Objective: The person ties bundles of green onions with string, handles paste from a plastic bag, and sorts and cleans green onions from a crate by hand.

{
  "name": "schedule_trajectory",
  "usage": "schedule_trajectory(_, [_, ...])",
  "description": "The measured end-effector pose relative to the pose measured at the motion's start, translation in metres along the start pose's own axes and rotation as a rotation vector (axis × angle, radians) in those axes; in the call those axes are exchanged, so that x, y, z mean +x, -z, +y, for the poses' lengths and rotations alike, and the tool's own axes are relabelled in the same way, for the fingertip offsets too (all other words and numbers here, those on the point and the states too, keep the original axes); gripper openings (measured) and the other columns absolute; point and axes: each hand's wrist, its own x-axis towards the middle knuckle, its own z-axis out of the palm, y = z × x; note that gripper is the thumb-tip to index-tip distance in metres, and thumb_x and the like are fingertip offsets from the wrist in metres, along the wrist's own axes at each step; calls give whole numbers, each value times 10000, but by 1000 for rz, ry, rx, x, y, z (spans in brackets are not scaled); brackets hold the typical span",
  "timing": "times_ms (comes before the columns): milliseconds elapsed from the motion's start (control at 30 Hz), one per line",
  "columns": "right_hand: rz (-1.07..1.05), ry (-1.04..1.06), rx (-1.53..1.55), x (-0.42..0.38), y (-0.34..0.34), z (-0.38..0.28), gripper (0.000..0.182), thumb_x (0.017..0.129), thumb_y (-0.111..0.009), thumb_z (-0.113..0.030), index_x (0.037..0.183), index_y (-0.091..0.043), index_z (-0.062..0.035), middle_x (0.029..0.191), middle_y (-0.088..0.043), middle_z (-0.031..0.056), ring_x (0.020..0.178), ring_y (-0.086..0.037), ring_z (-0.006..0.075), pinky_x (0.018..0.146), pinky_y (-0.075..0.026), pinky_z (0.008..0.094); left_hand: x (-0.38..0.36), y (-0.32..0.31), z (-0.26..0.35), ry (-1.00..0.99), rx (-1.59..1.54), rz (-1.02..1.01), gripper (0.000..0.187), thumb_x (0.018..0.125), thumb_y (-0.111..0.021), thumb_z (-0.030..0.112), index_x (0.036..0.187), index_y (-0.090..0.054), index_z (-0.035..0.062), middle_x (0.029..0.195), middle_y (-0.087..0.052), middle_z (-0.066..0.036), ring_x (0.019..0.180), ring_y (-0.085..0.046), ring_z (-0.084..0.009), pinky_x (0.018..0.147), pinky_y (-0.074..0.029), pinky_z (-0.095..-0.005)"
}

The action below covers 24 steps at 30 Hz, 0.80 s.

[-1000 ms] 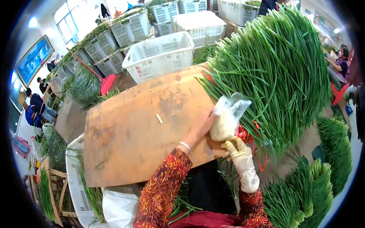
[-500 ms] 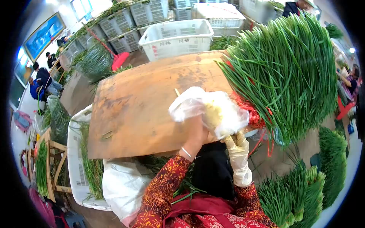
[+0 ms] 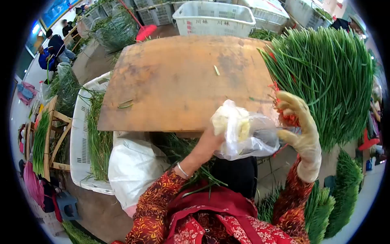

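Observation:
My left hand (image 3: 208, 143), bare with a bracelet at the wrist, is closed on a clear plastic bag (image 3: 260, 136) at the table's front edge. Something pale yellow shows in the bag. My right hand (image 3: 302, 130), in a cream glove, is raised to the right of the bag with its fingers apart. Behind its fingertips lie red ties (image 3: 289, 118) at the right end of the wooden table (image 3: 174, 77). A large pile of long green stalks (image 3: 325, 81) rises beside them.
A white crate (image 3: 214, 20) stands behind the table, another crate (image 3: 77, 150) with greens at the left. A white sack (image 3: 134, 162) is below the front edge. More green bundles (image 3: 343, 195) stand at the lower right. Two people sit at the far left.
My gloved right hand has left the bag, moved up and right, and opened. The bag in my left hand hangs nearer to me, off the front edge. The view has shifted.

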Motion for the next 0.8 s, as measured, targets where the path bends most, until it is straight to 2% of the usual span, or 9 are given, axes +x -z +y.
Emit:
schedule_trajectory(100, [-297, 173, -179, 21, -16, -18, 502, 583, -710, -78, 1062, -569, -124, 1134, -534, 105, 1033, -530, 259, 857, -428, 380, -9, -1, 4, 126, 55, -120, 571, 818, -601, 168, 1294, -332, 2, 1212, -474, -73, 1095, -458, -150, 932, -376, -293])
schedule_trajectory(133, [-290, 257, -215, 21, -25, -12, 368, 635, -691, -65, 989, -597, -98, 1025, -576, 98, 927, -571, 244, 783, -461, 345, -12, -2, 6, 177, 132, -181, 596, 807, -616, 169, 1298, -324, 1, 1214, -469, -72, 1098, -452, -149, 931, -376, -290])
schedule_trajectory(200, [-193, 1, 104, 15, -49, 2, 207, 741, -655, -92, 940, -612, -57, 866, -613, 63, 762, -588, 175, 678, -470, 277, -18, -3, 3, 46, 178, -292, 661, 778, -649, 168, 1313, -299, -1, 1225, -458, -69, 1103, -443, -150, 942, -358, -290])
schedule_trajectory(300, [-43, -335, 473, 16, -57, 6, 165, 819, -613, -130, 938, -608, -15, 730, -597, 30, 655, -538, 92, 605, -442, 223, -33, -4, 6, 165, 80, -292, 697, 764, -654, 140, 1330, -274, -4, 1233, -453, -59, 1114, -429, -144, 968, -321, -298])
schedule_trajectory(400, [-30, -447, 672, 10, -59, 27, 190, 840, -598, -154, 941, -606, 6, 717, -584, 16, 653, -508, 54, 591, -435, 223, -38, 9, 2, 206, -13, -258, 700, 757, -671, 162, 1323, -293, -2, 1223, -465, -61, 1111, -431, -149, 963, -327, -298])
schedule_trajectory(567, [-225, -609, 241, 11, -44, 43, 203, 768, -630, -74, 957, -603, -5, 714, -574, 9, 634, -496, 67, 570, -416, 221, -39, 16, 4, 173, -36, -182, 602, 804, -618, 152, 1311, -328, 10, 1223, -471, -67, 1110, -443, -137, 940, -358, -288])
schedule_trajectory(667, [-25, -446, 267, 1, -32, 36, 245, 735, -657, -77, 967, -604, -21, 754, -573, 26, 670, -493, 67, 618, -422, 227, -33, 18, -2, 95, -87, -62, 551, 832, -582, 147, 1305, -339, 3, 1228, -465, -61, 1109, -444, -140, 940, -355, -284])
schedule_trajectory(733, [21, -318, 190, -1, -27, 24, 316, 676, -692, -72, 982, -614, -52, 925, -594, 61, 778, -542, 114, 692, -435, 241, -29, 18, -7, 53, -105, -9, 521, 849, -559, 142, 1302, -344, -1, 1230, -462, -58, 1108, -445, -141, 941, -353, -280])
schedule_trajectory(800, [72, 256, 78, 2, -39, 5, 381, 634, -713, -143, 1002, -618, -115, 1121, -556, 58, 956, -535, 179, 802, -422, 304, -25, 20, -11, 66, -67, 78, 492, 868, -531, 146, 1299, -347, -4, 1227, -465, -56, 1100, -448, -137, 933, -356, -277])
